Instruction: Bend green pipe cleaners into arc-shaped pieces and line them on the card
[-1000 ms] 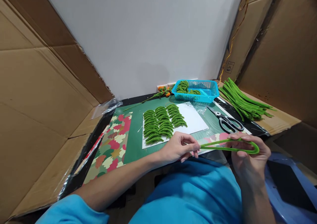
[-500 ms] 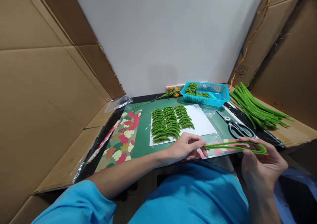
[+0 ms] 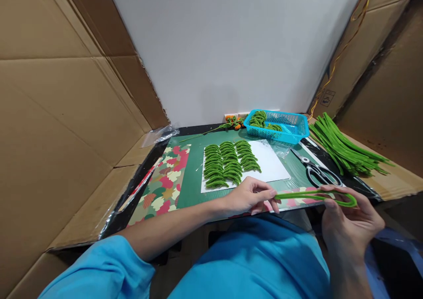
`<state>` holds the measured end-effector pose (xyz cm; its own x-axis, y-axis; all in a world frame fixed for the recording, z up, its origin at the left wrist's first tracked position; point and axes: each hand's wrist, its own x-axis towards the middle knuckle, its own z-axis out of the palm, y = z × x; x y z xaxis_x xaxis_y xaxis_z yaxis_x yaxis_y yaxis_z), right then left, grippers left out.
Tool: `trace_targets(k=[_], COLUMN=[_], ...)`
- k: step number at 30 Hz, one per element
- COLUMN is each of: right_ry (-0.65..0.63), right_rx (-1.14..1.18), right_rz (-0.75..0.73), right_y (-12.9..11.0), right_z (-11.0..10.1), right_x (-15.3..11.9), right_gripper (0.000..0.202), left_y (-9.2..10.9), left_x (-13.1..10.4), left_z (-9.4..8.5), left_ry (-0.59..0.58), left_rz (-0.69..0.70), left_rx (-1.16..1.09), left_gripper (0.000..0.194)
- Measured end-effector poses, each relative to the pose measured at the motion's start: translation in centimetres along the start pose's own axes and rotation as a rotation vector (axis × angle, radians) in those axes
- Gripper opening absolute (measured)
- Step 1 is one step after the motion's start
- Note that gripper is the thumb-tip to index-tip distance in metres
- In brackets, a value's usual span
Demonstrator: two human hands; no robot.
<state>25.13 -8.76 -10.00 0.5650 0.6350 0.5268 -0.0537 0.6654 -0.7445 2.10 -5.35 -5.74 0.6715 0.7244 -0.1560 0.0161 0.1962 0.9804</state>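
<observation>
A green pipe cleaner (image 3: 306, 196), bent double into a long narrow loop, stretches between my hands at the front edge of the mat. My left hand (image 3: 254, 196) pinches its ends between thumb and fingers. Around the rounded bend, the thumb and fingers of my right hand (image 3: 355, 215) close on the pipe cleaner. Beyond my left hand, short curved green pieces (image 3: 232, 162) lie in three columns on a white sheet (image 3: 269, 162). Scissors (image 3: 317, 169) with black and grey handles rest just behind my right hand, blades slightly apart.
A blue basket (image 3: 299, 136) holds more curved green pieces. To its right lies a bundle of long green pipe cleaners (image 3: 346, 149). An orange-flowered stem (image 3: 235, 122) lies at the back of the green mat (image 3: 190, 175). Cardboard walls (image 3: 72, 127) stand at both sides.
The two sides of the loop near my left hand have drawn slightly closer together. The view has shifted a little; both hands keep nearly the same places.
</observation>
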Motion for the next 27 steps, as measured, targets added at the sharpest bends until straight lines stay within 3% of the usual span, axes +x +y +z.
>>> trace_targets(k=[21,27], right_ry=[-0.006,0.032], right_rx=[-0.003,0.094], right_rz=[0.041,0.094], right_y=[0.55,0.36], right_z=[0.19,0.47], right_x=[0.04,0.27], right_gripper=[0.028,0.032], left_y=[-0.25,-0.17], left_x=[0.01,0.02], left_z=[0.37,0.3], left_ry=[0.031,-0.031], left_rz=[-0.027,-0.017], left_rx=[0.084,0.099], left_gripper=[0.059,0.056])
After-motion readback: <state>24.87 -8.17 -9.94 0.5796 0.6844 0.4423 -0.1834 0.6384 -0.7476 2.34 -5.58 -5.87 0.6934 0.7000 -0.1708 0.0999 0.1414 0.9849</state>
